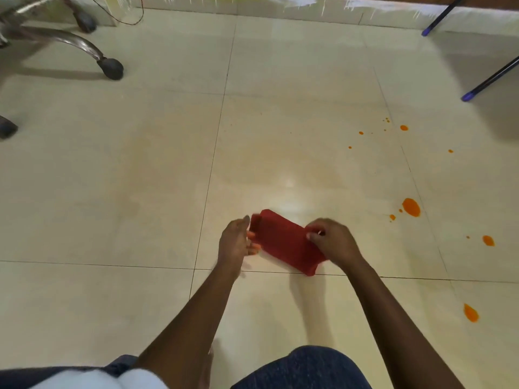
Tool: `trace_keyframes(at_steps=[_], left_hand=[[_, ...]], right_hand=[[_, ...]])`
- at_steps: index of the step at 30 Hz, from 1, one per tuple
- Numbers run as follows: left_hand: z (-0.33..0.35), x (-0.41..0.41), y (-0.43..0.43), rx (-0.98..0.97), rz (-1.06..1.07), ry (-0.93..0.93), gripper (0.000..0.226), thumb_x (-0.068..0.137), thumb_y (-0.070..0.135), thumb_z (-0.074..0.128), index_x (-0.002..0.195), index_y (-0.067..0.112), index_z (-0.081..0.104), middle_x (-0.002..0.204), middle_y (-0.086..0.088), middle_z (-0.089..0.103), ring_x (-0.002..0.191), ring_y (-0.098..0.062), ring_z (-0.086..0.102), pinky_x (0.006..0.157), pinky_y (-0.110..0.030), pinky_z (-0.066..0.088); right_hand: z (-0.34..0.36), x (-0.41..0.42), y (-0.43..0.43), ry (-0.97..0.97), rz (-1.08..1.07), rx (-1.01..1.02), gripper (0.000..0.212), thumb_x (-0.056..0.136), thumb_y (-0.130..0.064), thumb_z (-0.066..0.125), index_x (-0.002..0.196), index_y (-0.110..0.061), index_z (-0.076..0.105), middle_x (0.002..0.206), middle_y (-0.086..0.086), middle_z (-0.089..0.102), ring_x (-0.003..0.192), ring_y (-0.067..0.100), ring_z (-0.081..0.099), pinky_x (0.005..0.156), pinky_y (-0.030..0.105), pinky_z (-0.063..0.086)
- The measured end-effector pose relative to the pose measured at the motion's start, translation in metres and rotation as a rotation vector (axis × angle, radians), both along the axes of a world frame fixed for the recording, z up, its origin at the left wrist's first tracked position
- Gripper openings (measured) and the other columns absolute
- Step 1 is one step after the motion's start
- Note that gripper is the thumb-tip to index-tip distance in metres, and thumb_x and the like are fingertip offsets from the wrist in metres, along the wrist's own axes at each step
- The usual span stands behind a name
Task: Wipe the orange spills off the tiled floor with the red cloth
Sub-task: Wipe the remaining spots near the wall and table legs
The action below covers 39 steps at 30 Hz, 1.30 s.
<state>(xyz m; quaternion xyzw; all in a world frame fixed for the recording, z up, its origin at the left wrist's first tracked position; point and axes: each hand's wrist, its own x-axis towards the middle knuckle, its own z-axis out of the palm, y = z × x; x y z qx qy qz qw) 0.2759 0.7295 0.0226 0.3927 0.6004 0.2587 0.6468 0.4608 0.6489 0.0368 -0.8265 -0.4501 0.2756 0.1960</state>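
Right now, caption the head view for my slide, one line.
Right hand pinches the folded red cloth, left hand at its other end; orange spills unwiped on the tiled floor.

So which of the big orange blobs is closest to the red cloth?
The oval blob with two tiny drops beside it, up and right of the right hand pinching the red cloth. The other big ones lie farther right.
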Motion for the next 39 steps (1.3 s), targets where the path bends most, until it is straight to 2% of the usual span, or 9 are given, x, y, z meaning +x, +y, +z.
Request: trace_keyframes(at_steps=[6,10,13,17,20,22,28,32,39], left_hand=[[-0.032,-0.015,-0.005,0.313,-0.241,0.366,0.036,0.098,0.022,0.042,0.131,0.010,0.048,0.133,-0.008,0.050,0.119,-0.025,0.048,0.099,-0.031,0.035],[-0.078,-0.045,-0.013,0.668,-0.735,0.783,0.075,0.090,0.058,0.026,0.145,0.007,0.025,0.155,-0.011,0.016,0.143,-0.026,0.010,0.114,-0.039,0.010],[-0.105,-0.061,-0.004,0.800,-0.876,0.929,0.097,0.081,0.079,0.015,0.145,0.006,0.021,0.154,-0.014,0.011,0.142,-0.026,0.002,0.112,-0.048,0.011],[-0.106,-0.071,0.000,0.715,-1.020,0.997,0.102,0.077,0.083,0.016,0.140,0.003,0.029,0.149,-0.021,0.027,0.136,-0.033,0.016,0.099,-0.055,0.031],[-0.101,-0.069,0.000,0.682,-1.044,1.050,0.102,0.077,0.083,0.012,0.136,0.002,0.035,0.145,-0.022,0.035,0.133,-0.035,0.025,0.096,-0.054,0.035],[-0.097,-0.066,0.001,0.649,-1.052,1.057,0.106,0.074,0.084,0.016,0.137,0.000,0.038,0.146,-0.022,0.033,0.134,-0.038,0.031,0.097,-0.055,0.035],[-0.068,-0.050,-0.007,0.610,-1.158,1.083,0.106,0.074,0.079,0.025,0.148,0.009,-0.006,0.152,-0.010,-0.024,0.142,-0.028,-0.014,0.114,-0.046,0.000],[-0.058,-0.038,0.002,0.608,-1.233,1.098,0.112,0.064,0.082,0.011,0.147,0.010,-0.010,0.146,-0.006,-0.032,0.142,-0.025,-0.017,0.114,-0.045,-0.001],[-0.063,0.002,0.042,0.658,-1.234,1.026,0.105,0.081,0.066,0.048,0.147,0.012,-0.012,0.151,-0.008,-0.029,0.141,-0.026,-0.021,0.113,-0.047,-0.006]], right_hand=[[-0.051,-0.025,0.004,-0.510,0.311,0.206,0.034,0.078,-0.027,0.052,0.108,-0.022,0.068,0.117,0.008,0.064,0.108,0.031,0.059,0.087,0.046,0.046],[-0.092,-0.028,0.022,-0.391,0.612,-0.038,0.054,0.090,-0.052,0.014,0.140,-0.044,0.032,0.155,-0.005,0.015,0.144,0.023,0.008,0.112,0.054,0.009],[-0.112,-0.015,0.032,-0.403,0.339,-0.096,0.057,0.087,-0.055,0.000,0.143,-0.050,0.009,0.154,-0.013,-0.010,0.144,0.018,-0.010,0.113,0.048,-0.004],[-0.113,-0.060,0.002,-0.371,-0.186,-0.117,0.054,0.090,-0.048,0.017,0.144,-0.041,0.022,0.156,0.000,0.014,0.143,0.030,0.009,0.110,0.055,0.005],[-0.108,-0.110,0.002,-0.330,0.103,-0.063,0.050,0.091,-0.045,0.027,0.139,-0.037,0.038,0.151,0.004,0.031,0.138,0.033,0.026,0.109,0.053,0.009],[-0.107,-0.090,0.026,-0.382,0.293,-0.031,0.048,0.095,-0.045,0.021,0.143,-0.042,0.023,0.156,-0.001,0.011,0.143,0.031,0.010,0.112,0.051,0.000],[-0.086,-0.036,0.023,-0.176,-0.088,-0.316,0.055,0.097,-0.050,0.021,0.147,-0.041,-0.001,0.156,-0.002,-0.017,0.143,0.029,-0.008,0.112,0.054,0.003],[-0.083,-0.036,0.012,-0.342,0.089,-0.270,0.061,0.093,-0.058,0.022,0.146,-0.040,-0.002,0.156,0.002,-0.018,0.142,0.034,-0.010,0.110,0.056,0.002],[-0.106,-0.007,-0.001,-0.347,-0.067,-0.237,0.068,0.080,-0.067,-0.002,0.141,-0.038,-0.007,0.157,0.003,-0.004,0.143,0.034,-0.010,0.113,0.053,0.002]])
